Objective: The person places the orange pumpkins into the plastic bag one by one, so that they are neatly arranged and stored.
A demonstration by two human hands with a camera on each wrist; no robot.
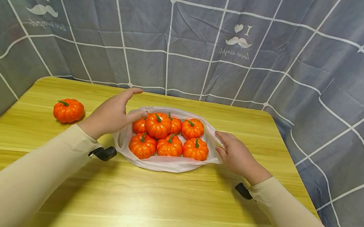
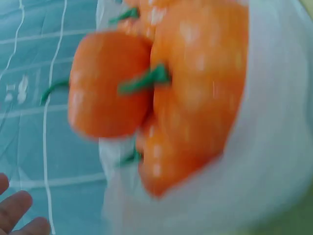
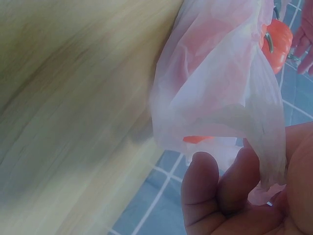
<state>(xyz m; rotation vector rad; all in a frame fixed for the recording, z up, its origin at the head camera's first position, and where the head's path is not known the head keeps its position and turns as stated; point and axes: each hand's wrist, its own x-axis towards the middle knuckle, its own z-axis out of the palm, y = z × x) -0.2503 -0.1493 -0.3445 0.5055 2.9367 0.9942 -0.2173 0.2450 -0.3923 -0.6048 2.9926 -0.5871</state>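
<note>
A white plastic bag (image 1: 167, 165) lies open on the table, with several small orange pumpkins (image 1: 170, 145) with green stems inside. One pumpkin (image 1: 158, 125) sits on top of the others. My right hand (image 1: 237, 155) pinches the bag's right edge; in the right wrist view its fingers (image 3: 200, 191) curl around the gathered plastic (image 3: 271, 156). My left hand (image 1: 111, 112) hovers by the bag's left rim, thumb and fingers spread and holding nothing. Blurred in the left wrist view, the top pumpkin (image 2: 110, 85) leans against a larger-looking one (image 2: 200, 73).
A single pumpkin (image 1: 68, 111) sits outside the bag on the left of the wooden table (image 1: 154, 207), beside my left wrist. Grey checked curtains (image 1: 194, 33) hang behind the table and along both sides.
</note>
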